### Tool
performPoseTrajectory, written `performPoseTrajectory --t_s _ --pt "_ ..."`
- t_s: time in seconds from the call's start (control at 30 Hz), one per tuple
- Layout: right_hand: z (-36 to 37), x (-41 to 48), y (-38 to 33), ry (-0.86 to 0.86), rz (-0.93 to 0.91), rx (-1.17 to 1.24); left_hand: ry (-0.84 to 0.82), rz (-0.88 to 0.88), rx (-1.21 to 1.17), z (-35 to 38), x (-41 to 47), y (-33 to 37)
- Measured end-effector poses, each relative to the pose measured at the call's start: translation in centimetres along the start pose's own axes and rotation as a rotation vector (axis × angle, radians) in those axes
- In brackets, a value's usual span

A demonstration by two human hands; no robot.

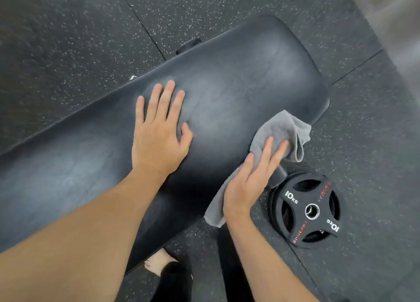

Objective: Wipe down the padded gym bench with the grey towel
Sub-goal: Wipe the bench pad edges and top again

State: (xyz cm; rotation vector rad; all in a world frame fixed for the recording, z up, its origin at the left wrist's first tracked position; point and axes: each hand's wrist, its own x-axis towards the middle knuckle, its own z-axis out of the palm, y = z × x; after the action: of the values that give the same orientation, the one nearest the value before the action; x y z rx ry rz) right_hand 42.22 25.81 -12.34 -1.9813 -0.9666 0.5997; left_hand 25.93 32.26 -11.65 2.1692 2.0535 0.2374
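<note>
The black padded bench (238,78) runs diagonally from lower left to upper right, its rounded end at the upper right. My left hand (159,131) lies flat on the middle of the pad, fingers spread, holding nothing. My right hand (250,181) presses the grey towel (281,128) against the bench's near right edge. The towel is crumpled, and part of it hangs over the side towards the floor.
A black 10 kg weight plate (306,210) lies on the speckled rubber floor (68,40) just right of the bench and close to my right hand. My bare foot (159,265) and dark trouser legs show below the bench's near edge. A pale wall (391,10) rises at the upper right.
</note>
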Motion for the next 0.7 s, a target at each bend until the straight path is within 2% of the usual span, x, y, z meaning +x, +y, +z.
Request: performPoseTrajectory --t_s 0.2,0.37,0.53,0.7 --pt "-2.0 10.5 0.9 0.025 0.027 0.074 0.001 -0.011 -0.016 -0.4 0.1 0.5" --pt "-2.9 9.8 0.6 0.000 0.046 0.155 0.015 -0.035 -0.061 -0.9 1.1 1.8" --pt "-2.7 6.7 0.2 -0.061 0.096 0.216 0.021 0.011 -0.104 0.0 9.4 5.2" --pt "-3.5 12.6 0.7 -0.048 0.074 0.127 0.007 0.039 -0.062 1.5 11.6 6.4"
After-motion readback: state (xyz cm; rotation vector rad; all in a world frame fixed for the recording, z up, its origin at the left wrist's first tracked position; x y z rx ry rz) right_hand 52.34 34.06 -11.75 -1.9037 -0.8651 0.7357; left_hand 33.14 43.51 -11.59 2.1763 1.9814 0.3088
